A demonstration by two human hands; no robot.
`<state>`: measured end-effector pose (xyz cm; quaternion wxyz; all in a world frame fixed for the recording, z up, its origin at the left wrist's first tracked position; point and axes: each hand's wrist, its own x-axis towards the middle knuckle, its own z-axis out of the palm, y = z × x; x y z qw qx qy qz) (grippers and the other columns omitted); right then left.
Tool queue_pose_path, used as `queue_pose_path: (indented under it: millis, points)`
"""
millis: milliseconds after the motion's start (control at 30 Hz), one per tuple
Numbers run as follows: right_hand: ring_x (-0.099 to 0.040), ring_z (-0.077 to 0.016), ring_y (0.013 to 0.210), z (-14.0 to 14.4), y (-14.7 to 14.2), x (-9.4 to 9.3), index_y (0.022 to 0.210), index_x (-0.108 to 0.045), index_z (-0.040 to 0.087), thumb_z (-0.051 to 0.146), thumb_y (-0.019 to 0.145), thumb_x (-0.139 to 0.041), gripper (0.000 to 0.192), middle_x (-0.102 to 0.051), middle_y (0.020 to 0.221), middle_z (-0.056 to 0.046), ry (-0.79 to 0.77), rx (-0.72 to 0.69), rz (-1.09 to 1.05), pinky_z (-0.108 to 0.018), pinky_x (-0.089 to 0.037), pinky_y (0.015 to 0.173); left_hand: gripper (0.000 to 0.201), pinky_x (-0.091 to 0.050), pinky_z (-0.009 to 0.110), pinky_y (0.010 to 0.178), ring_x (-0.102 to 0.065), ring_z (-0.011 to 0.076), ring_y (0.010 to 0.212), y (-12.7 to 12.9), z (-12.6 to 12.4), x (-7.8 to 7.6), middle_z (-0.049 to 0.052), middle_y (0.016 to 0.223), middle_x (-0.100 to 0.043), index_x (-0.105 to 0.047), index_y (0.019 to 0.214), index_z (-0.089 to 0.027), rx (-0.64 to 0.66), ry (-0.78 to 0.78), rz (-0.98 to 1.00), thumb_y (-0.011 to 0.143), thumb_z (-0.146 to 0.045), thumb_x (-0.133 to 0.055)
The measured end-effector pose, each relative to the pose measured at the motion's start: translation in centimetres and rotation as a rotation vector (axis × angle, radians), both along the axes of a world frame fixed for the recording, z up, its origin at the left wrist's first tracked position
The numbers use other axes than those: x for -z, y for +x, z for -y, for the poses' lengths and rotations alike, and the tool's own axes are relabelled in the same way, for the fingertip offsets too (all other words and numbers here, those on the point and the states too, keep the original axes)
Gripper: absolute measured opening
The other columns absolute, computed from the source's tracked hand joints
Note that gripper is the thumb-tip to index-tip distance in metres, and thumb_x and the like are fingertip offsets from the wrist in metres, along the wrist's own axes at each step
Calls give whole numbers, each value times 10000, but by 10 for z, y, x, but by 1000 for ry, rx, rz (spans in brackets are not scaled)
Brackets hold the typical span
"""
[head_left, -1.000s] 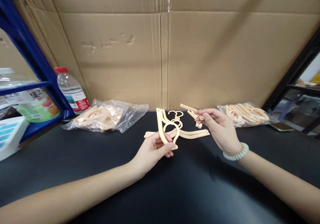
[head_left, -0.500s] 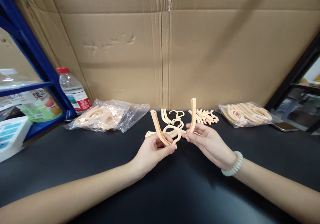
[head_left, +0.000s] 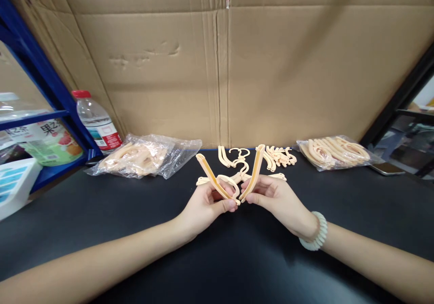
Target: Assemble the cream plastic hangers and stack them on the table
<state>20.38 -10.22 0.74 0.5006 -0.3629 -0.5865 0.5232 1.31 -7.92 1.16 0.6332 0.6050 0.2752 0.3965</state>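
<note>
My left hand (head_left: pixel 206 204) grips a beige plastic hanger piece (head_left: pixel 212 177), a curved arm with a hook loop joined at its lower end. My right hand (head_left: pixel 274 200) pinches a second beige hanger arm (head_left: pixel 253 172), its lower end meeting the hook base at my left fingertips, so the two arms stand in a V above the black table (head_left: pixel 101 213). Just behind my hands lie loose hooks and arms (head_left: pixel 237 159). A small heap of short beige arms (head_left: pixel 280 156) sits to the right of them.
A clear bag of beige parts (head_left: pixel 142 157) lies at the back left, another bag (head_left: pixel 334 152) at the back right. A water bottle (head_left: pixel 96 123) stands by the blue shelf (head_left: pixel 44 82). A phone (head_left: pixel 386 169) rests far right. A cardboard wall (head_left: pixel 224 68) closes the back.
My right hand picked one arm from the heap at the right, drew it left and down, and set its lower end against the piece in my left hand. The left piece tilted further left.
</note>
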Motion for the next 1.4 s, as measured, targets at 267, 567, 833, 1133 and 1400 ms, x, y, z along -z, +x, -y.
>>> queue_pose_path:
  millis: [267,567,833,1133,1400]
  points:
    - [-668,-164,816,2,1,-2,880,-694,196,269,744,-743,162,-705,859,-17,35,-23,30,-339,-548,822,160,-479,249,665,-581,118,669,-1,-2,2,-4,706,-627,-582,758,-137,58,34,6,726,-169,-735]
    - [-690,-171,802,3,-3,-2,877,-682,188,230,771,-705,117,-723,830,-17,46,-48,80,-340,-555,824,165,-497,244,656,-603,117,646,0,-1,2,1,693,-657,-593,726,-130,39,9,18,688,-151,-752]
    - [-696,-182,806,6,-8,-3,851,-688,197,221,765,-695,90,-727,813,-14,99,-20,89,-340,-558,820,216,-510,240,629,-611,110,606,2,2,5,-19,671,-667,-561,714,-143,-60,-28,58,642,-124,-764]
    - [-698,-183,795,11,-15,-3,797,-689,182,254,764,-710,82,-721,832,-36,135,38,84,-329,-575,803,241,-513,253,618,-609,119,581,5,4,5,-29,626,-647,-552,690,-148,-149,-51,65,609,-137,-778]
    - [-697,-184,780,11,-17,-1,774,-662,169,296,752,-733,148,-716,858,-55,144,101,59,-324,-590,762,252,-526,241,623,-628,118,595,5,4,6,-3,660,-673,-597,698,-130,-170,-58,78,609,-200,-822]
